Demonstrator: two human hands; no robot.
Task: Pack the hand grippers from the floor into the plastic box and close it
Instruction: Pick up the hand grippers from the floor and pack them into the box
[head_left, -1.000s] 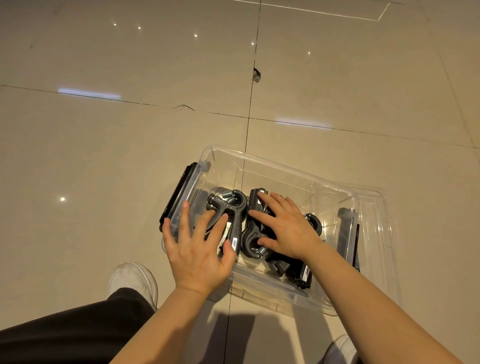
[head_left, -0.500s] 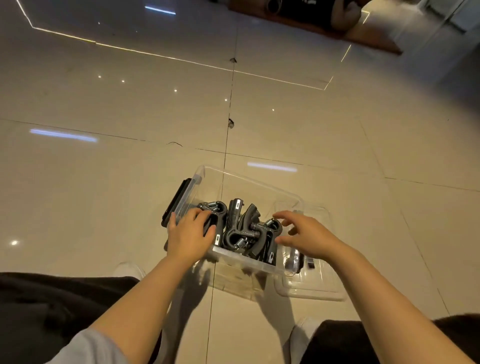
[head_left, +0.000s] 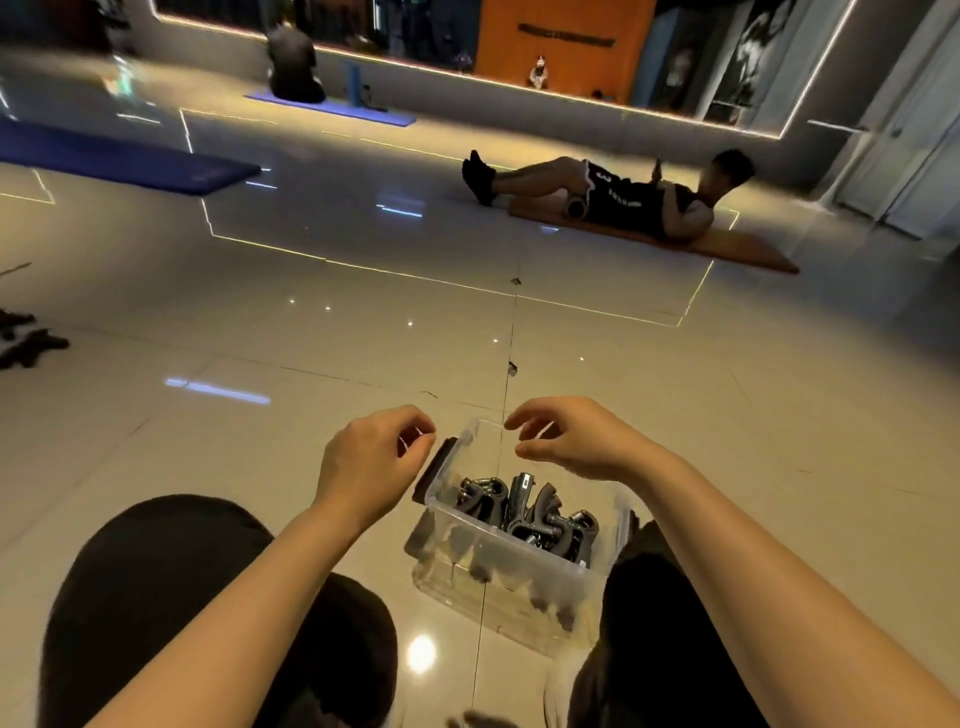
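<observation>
Plastic box sits on tiled floor between the knees, lidless, hand grippers piled inside. Left hand and right hand hover above it, apart, fingers loosely curled, holding nothing.

A white number 3 stands on the black shorts of the person lying on the orange mat; white lettering across the black shirt is too blurred to read; a dark line of text on the orange wall panel is likewise unreadable.
</observation>
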